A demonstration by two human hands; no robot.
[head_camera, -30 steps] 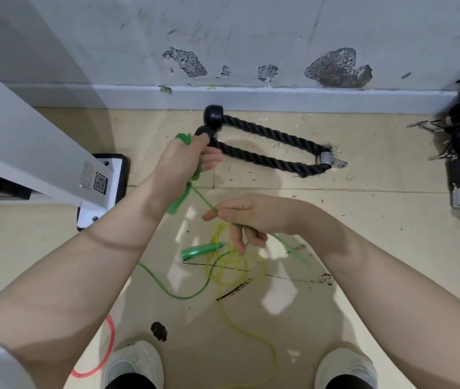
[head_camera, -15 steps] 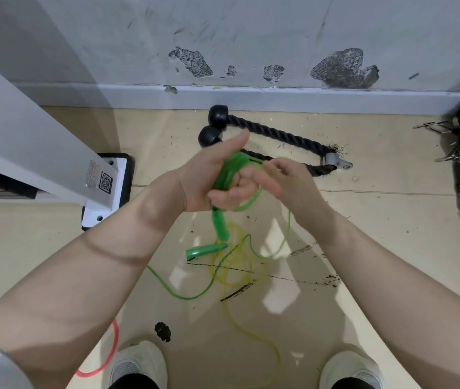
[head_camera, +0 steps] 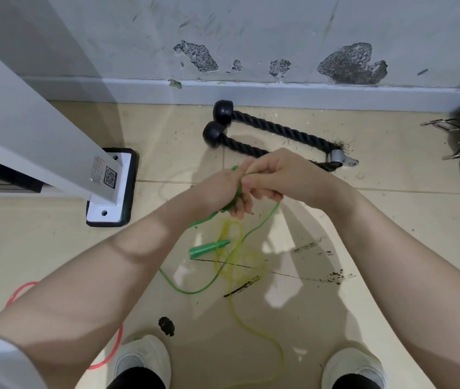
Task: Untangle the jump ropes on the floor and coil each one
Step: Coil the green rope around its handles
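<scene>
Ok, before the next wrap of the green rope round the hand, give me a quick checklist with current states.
1. Left hand grips the green rope coil: ok.
2. Right hand pinches the free strand: ok.
3. Green rope clear of the yellow rope: not ok, they cross on the floor.
4. Loose green handle free to follow: cannot tell, it lies at the yellow loops.
5. Pink rope out of the way: ok, off beside the left shoe.
6. Wraps lying neatly: cannot tell, fingers hide them.
</scene>
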